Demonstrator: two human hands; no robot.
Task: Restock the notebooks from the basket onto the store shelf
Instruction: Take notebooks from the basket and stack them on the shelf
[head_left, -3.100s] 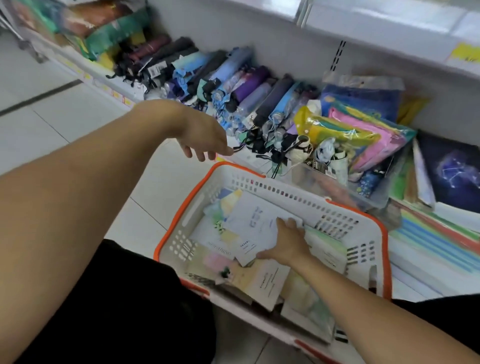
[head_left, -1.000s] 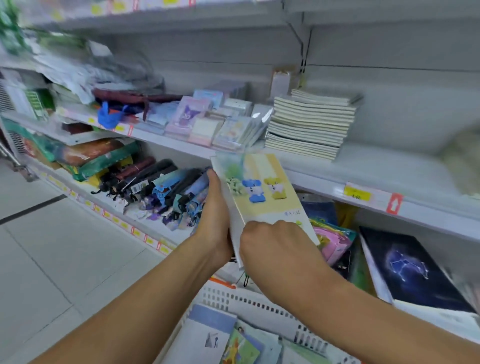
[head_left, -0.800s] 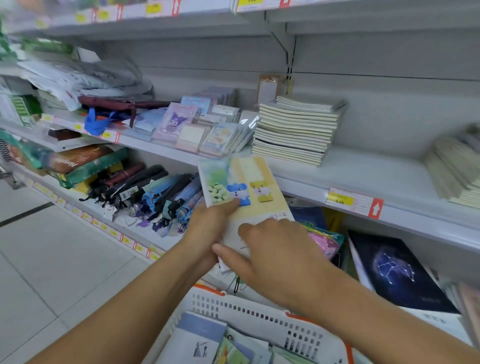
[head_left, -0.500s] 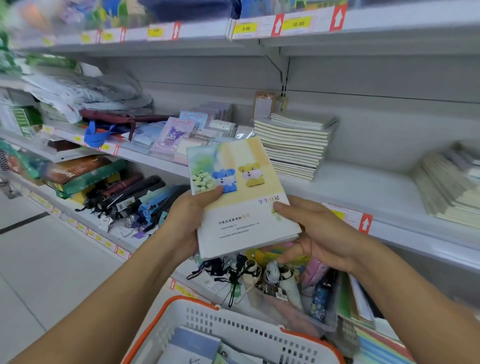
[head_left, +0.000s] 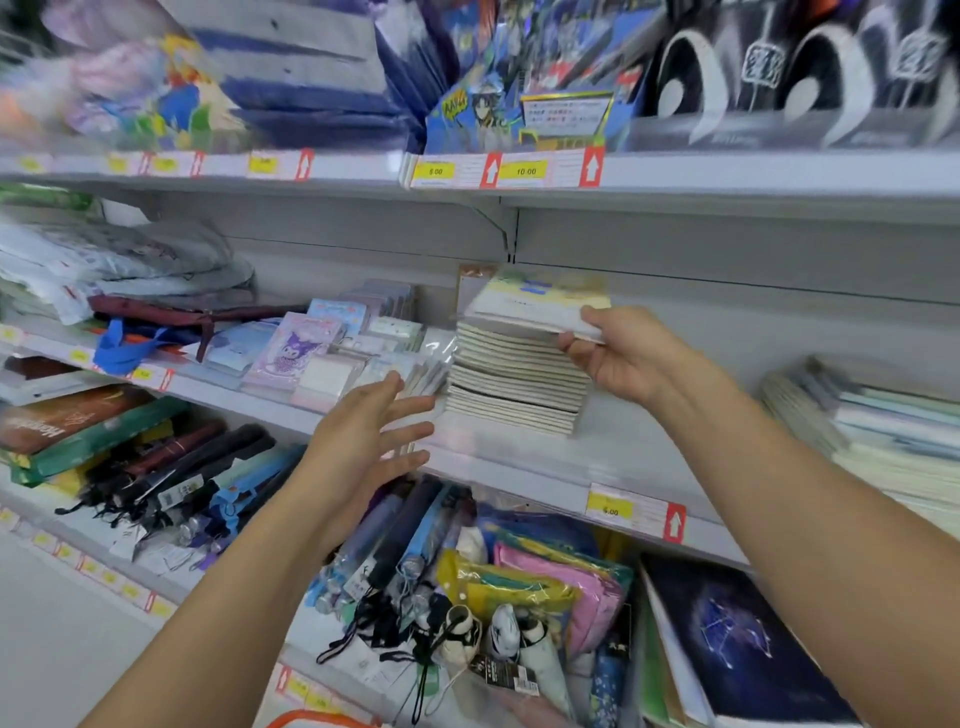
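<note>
My right hand grips the near right edge of a small bundle of notebooks, thumb on top. The bundle lies flat over the stack of pale notebooks on the middle shelf. My left hand hovers with straight spread fingers in front of the shelf edge, left of the stack, and holds nothing. Only an orange sliver of the basket rim shows at the bottom edge.
Small packaged notepads lie left of the stack. Another pile of notebooks sits at the right of the same shelf. Folded umbrellas and plastic pouches fill the shelf below. A higher shelf carries price tags.
My left hand let go of the notebooks and dropped away. My right hand carried them up and forward from chest height onto the stack on the shelf. The view tilted upward.
</note>
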